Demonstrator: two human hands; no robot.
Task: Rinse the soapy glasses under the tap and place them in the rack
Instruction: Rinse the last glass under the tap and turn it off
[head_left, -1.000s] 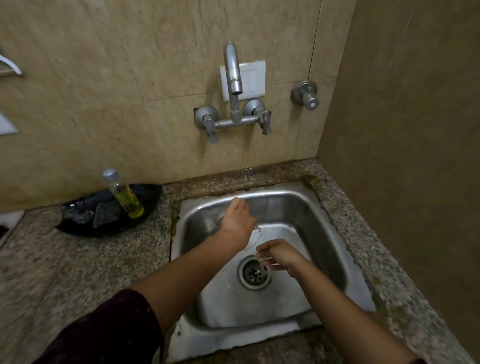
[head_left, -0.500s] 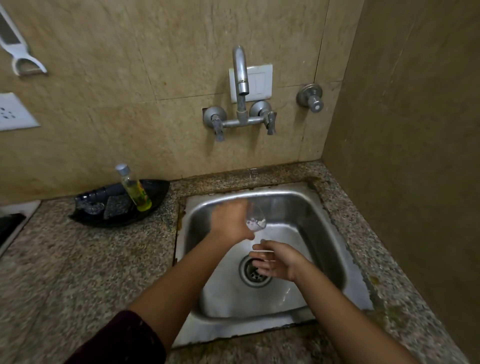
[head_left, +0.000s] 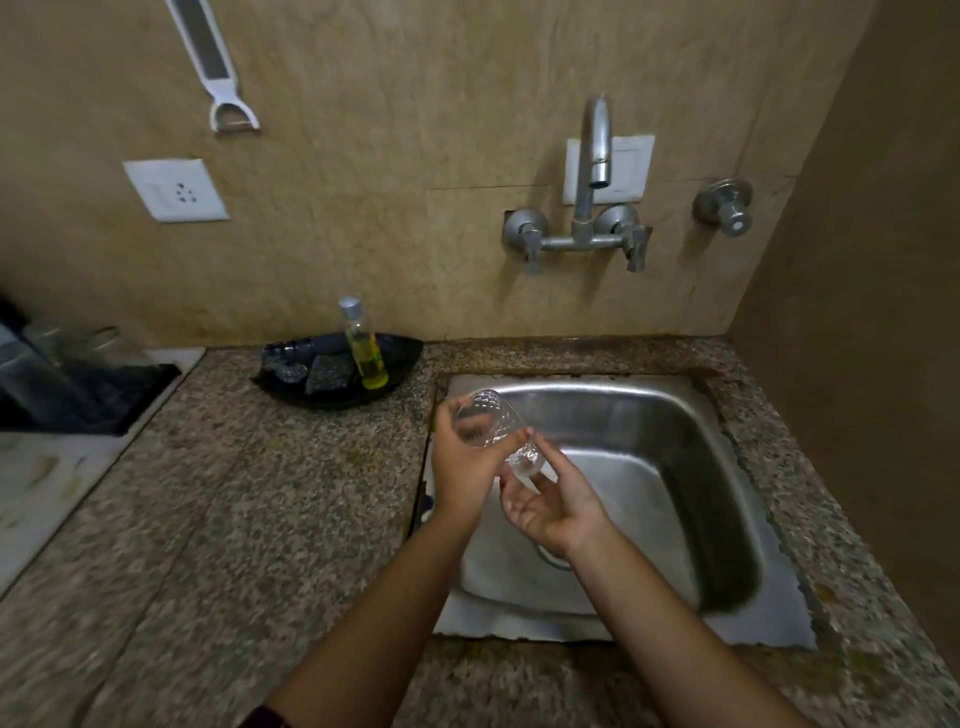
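Your left hand (head_left: 462, 465) now sits at the left rim of the sink (head_left: 675, 467), having shifted left from the middle of the basin where it was half a second ago. Its fingers and thumb wrap round the clear glass (head_left: 480, 418), which lies tilted, upper end over the rim and lower end pointing into the basin. Your right hand (head_left: 553, 506), which was palm down over the drain, has turned palm up and cups loosely, fingers relaxed, under the lower end of the glass and touching it. On the speckled table (head_left: 234, 519) beyond, a black tray (head_left: 400, 364) holds a bottle of yellow liquid (head_left: 366, 358). The dark rack (head_left: 83, 395), blurred, has come into view at the far left, well apart from the glass. The tap (head_left: 592, 171) stands above the sink on the back wall, with a white peeler (head_left: 218, 78) hanging up left.
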